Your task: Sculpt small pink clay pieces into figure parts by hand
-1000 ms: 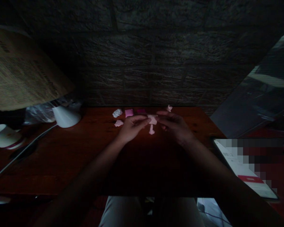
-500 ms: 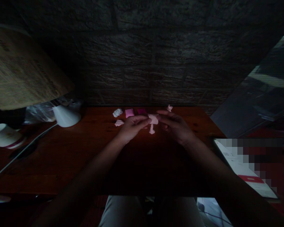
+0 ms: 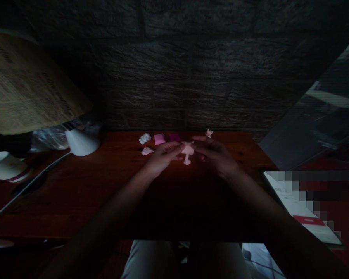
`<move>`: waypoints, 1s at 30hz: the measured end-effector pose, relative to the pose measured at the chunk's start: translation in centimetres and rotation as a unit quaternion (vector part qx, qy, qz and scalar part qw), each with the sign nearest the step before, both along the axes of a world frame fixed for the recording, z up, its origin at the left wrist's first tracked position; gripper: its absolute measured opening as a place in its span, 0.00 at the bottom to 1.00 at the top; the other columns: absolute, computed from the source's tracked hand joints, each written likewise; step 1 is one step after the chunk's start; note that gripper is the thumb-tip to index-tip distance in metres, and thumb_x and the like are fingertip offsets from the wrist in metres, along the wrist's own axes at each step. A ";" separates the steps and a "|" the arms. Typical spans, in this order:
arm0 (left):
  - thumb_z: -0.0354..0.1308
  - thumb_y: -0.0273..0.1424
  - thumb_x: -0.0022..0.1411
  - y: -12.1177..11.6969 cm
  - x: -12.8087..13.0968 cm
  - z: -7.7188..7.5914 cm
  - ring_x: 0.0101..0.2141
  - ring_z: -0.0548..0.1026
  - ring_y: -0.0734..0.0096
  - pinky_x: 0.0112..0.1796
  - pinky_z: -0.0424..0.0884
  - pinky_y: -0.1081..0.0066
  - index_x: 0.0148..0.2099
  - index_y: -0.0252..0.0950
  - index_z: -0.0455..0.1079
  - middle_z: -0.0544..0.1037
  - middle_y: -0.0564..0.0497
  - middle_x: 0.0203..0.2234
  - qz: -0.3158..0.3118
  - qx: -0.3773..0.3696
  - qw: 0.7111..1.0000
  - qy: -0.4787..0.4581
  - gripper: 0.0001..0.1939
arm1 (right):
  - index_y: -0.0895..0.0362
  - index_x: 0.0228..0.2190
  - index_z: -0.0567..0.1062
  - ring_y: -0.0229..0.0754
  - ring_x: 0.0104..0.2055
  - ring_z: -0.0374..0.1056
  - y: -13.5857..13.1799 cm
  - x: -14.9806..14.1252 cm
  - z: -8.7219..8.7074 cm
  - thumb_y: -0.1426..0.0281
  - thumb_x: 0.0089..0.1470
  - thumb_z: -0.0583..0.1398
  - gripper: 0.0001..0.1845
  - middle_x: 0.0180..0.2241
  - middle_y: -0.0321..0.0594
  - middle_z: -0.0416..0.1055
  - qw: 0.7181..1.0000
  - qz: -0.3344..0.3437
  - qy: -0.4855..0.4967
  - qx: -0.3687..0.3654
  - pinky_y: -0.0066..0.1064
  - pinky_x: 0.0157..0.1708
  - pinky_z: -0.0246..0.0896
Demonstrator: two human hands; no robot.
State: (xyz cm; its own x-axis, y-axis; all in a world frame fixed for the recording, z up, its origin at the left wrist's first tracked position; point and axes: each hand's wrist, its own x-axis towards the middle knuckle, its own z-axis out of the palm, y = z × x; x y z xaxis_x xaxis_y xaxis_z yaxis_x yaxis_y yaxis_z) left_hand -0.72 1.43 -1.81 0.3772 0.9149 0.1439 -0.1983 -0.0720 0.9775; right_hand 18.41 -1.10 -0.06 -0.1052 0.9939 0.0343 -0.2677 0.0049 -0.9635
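Observation:
Between my hands is a flattened piece of pale pink modelling clay [image 3: 187, 148], pinched at its left edge by my left hand [image 3: 164, 154] and at its right edge by my right hand [image 3: 216, 154]. Both hands are closed at the fingertips. Just below the piece shows a small pale pink lump [image 3: 187, 159]; whether it is joined to the piece, I cannot tell. Behind my left hand lie a white lump [image 3: 144, 138], a pale pink lump [image 3: 147, 151], a bright pink square [image 3: 159, 139] and a dark magenta square [image 3: 175, 137]. Another pale pink bit [image 3: 209, 133] lies behind my right hand.
On the left of the wooden table [image 3: 84, 193] stand a lamp with a white base [image 3: 83, 143] and printed shade [image 3: 31, 85], its cord, and a paper cup [image 3: 6, 166]. A stone-patterned wall [image 3: 168, 66] closes the back. A lit screen [image 3: 285, 193] is at the right.
The pale pink piece has turned slightly between my fingertips and shows a wider, flatter face. Both hands stay in nearly the same place.

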 end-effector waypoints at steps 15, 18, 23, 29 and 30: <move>0.68 0.42 0.59 -0.3 0.0 0.5 0.37 0.80 0.67 0.36 0.76 0.69 0.39 0.37 0.79 0.84 0.47 0.38 0.074 0.139 0.986 0.048 0.13 | 0.54 0.35 0.81 0.29 0.21 0.54 0.4 0.5 0.1 0.72 0.42 0.71 0.13 0.27 0.30 0.72 0.983 0.058 0.139 -0.109 0.23 0.21 0.54; 0.69 0.41 0.59 -0.2 -0.3 0.7 0.38 0.80 0.67 0.32 0.75 0.72 0.45 0.38 0.78 0.83 0.47 0.40 0.087 0.111 0.990 0.015 0.16 | 0.55 0.34 0.81 0.29 0.21 0.52 0.3 0.4 0.4 0.72 0.44 0.70 0.11 0.26 0.30 0.71 0.976 0.069 0.157 -0.137 0.23 0.22 0.56; 0.71 0.43 0.57 -0.2 -0.3 0.5 0.34 0.80 0.69 0.30 0.74 0.74 0.45 0.35 0.80 0.83 0.46 0.38 0.011 0.012 1.000 -0.009 0.19 | 0.54 0.34 0.81 0.31 0.21 0.52 0.1 0.4 0.3 0.71 0.46 0.69 0.10 0.26 0.31 0.71 0.975 0.084 0.143 -0.146 0.24 0.22 0.57; 0.74 0.41 0.52 -0.5 0.1 0.7 0.33 0.81 0.70 0.31 0.76 0.73 0.44 0.36 0.81 0.84 0.47 0.37 -0.058 -0.040 0.996 -0.063 0.19 | 0.53 0.33 0.80 0.30 0.21 0.52 0.1 0.4 0.5 0.72 0.42 0.72 0.13 0.23 0.28 0.68 0.973 0.085 0.155 -0.146 0.23 0.24 0.59; 0.75 0.40 0.52 -0.5 0.1 0.7 0.33 0.80 0.70 0.31 0.76 0.73 0.44 0.36 0.81 0.84 0.47 0.37 -0.054 -0.037 0.996 -0.064 0.19 | 0.53 0.32 0.80 0.30 0.21 0.52 0.1 0.3 0.5 0.72 0.42 0.72 0.12 0.23 0.28 0.68 0.973 0.084 0.158 -0.146 0.23 0.24 0.59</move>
